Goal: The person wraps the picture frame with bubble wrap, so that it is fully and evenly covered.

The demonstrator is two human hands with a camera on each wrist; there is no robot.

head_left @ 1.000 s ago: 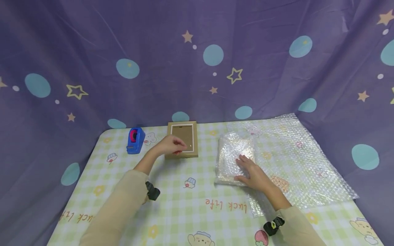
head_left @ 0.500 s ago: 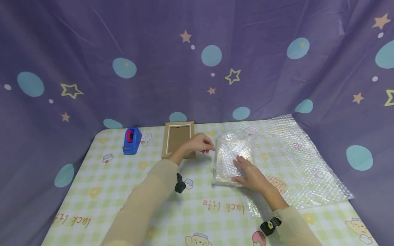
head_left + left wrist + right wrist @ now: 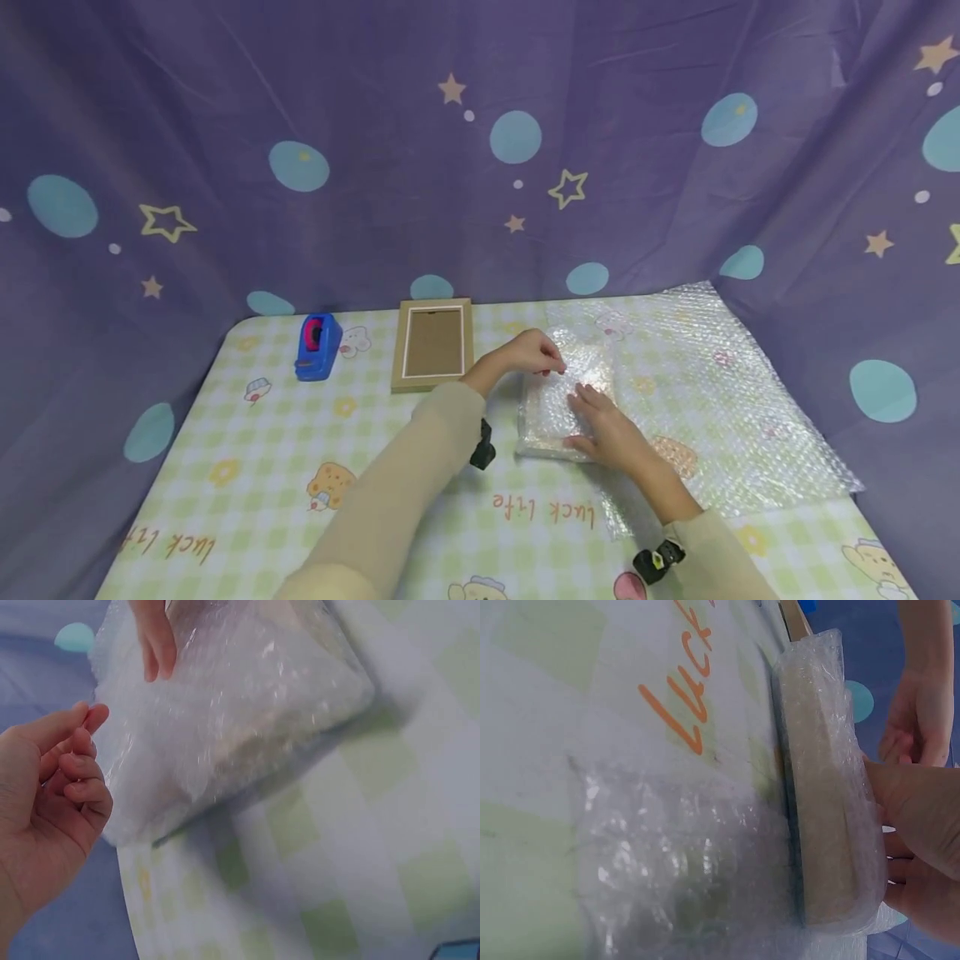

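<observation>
A flat package in bubble wrap lies right of the table's middle; through the wrap a pale boxy edge shows in the right wrist view. My right hand rests on its top with fingers spread. Over the package's upper left part is my left hand, thumb and forefinger tips pressed together. They seem to pinch a thin clear piece of tape, hardly visible. In the left wrist view the pinching left hand is beside the wrapped package, its other fingers curled.
A wooden picture frame lies left of the package. Farther left stands a blue tape dispenser with a pink core. Loose bubble wrap spreads to the right from under the package. A purple curtain hangs behind the checked tablecloth.
My left hand has moved right, from above the picture frame to over the wrapped package, fingertips still together. The right hand has stayed on the package.
</observation>
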